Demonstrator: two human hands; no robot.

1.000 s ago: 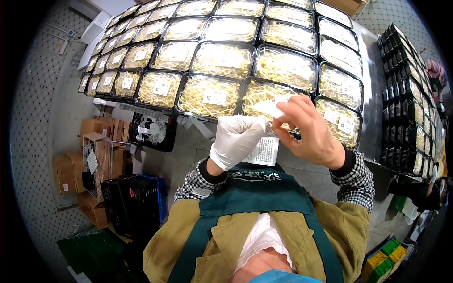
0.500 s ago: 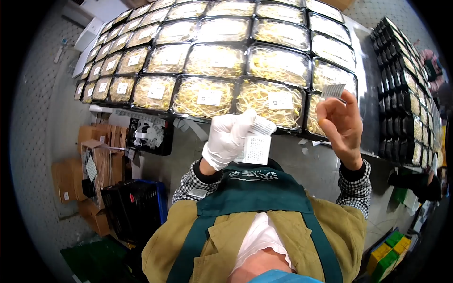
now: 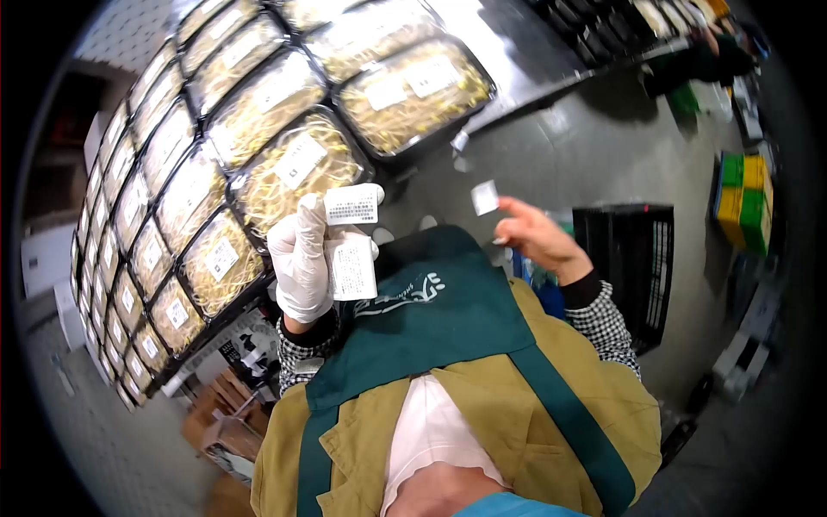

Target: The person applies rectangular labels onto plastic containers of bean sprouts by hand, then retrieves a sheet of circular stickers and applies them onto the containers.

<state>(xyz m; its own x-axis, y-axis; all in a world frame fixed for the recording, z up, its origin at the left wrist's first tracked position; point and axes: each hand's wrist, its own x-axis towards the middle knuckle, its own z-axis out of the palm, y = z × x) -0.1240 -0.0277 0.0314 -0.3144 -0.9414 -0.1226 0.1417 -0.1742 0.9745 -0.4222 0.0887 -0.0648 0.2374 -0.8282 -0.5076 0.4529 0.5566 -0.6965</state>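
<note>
My left hand (image 3: 301, 258), in a white glove, is closed around printed white labels (image 3: 351, 271) that stick out to its right. Beside it lies a clear-topped black tray of bean sprouts (image 3: 267, 194) with a white label on its film. My bare right hand (image 3: 547, 239) is held out over the floor, away from the trays. At its index fingertip sits a small white label (image 3: 485, 197); the thumb is below, and how the label is held there is not clear.
Rows of labelled sprout trays (image 3: 185, 185) cover the table at left. A bare metal tabletop strip (image 3: 495, 43) runs toward more stacked trays (image 3: 603, 30). Black crates (image 3: 624, 276) stand behind my right arm, and a green and yellow box (image 3: 745, 202) farther right.
The view has swung to the right, so the trays now lie at left. My right hand has come away from the trays, lower, with a label at its fingertip. My left hand still holds labels.
</note>
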